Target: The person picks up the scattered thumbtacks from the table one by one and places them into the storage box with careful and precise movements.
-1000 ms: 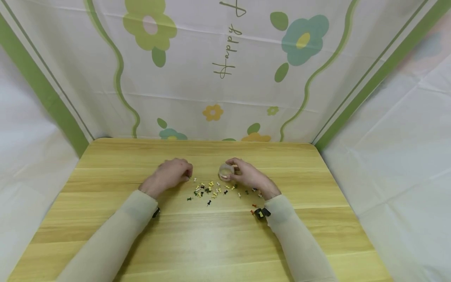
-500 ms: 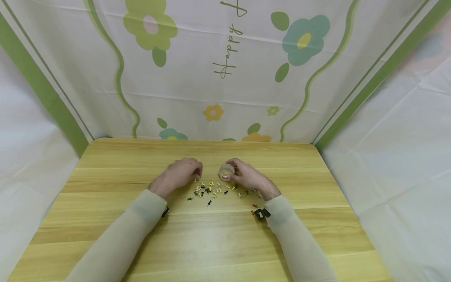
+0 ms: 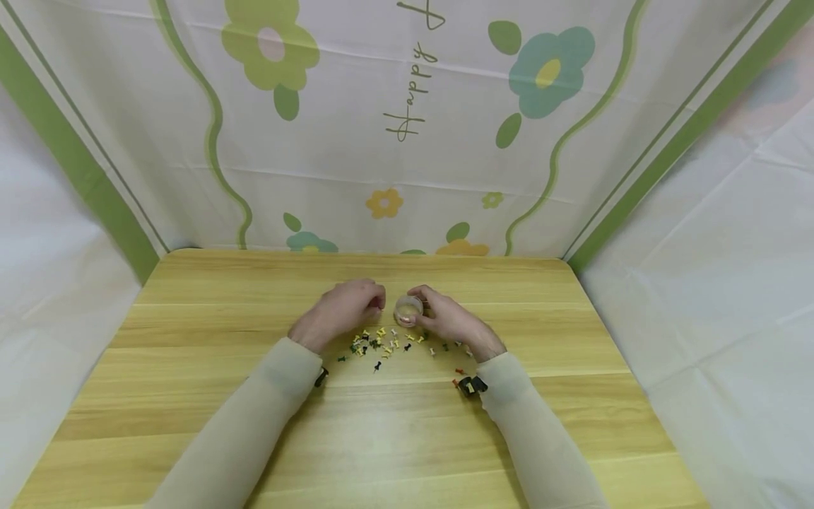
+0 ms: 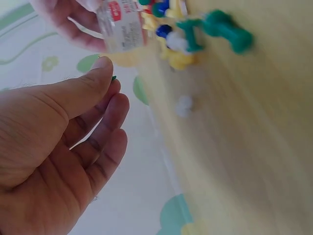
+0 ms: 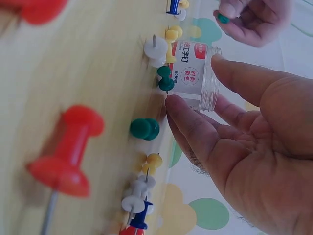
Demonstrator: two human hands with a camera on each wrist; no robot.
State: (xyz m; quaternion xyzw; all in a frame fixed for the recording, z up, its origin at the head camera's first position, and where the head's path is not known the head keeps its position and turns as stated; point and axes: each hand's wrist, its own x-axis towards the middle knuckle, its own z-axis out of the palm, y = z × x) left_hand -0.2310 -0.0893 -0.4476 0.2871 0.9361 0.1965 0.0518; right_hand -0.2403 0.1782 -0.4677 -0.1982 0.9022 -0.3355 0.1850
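1. Pinched tight between thumb and forefinger, one green pin (image 5: 222,18) sits in my left hand (image 3: 348,305), just left of the jar and apart from it; my other fingers bend loosely.
2. Loose pins (image 3: 381,331), yellow, white, green and dark, lie scattered on the table (image 3: 381,438), mostly on my side of the jar.
3. Upright on the wood stands the clear jar (image 5: 190,73), mouth uncovered; how many pins it holds, I can't tell.
4. Curled round the jar's right side, my right hand (image 3: 450,316) steadies it, thumb and fingers against it.
5. Near my right cuff lie two red pins (image 3: 456,384).
6. I'd judge this the carry of a single pin to the jar; next calls for clearing the rim, then loosening the pinch above the mouth.
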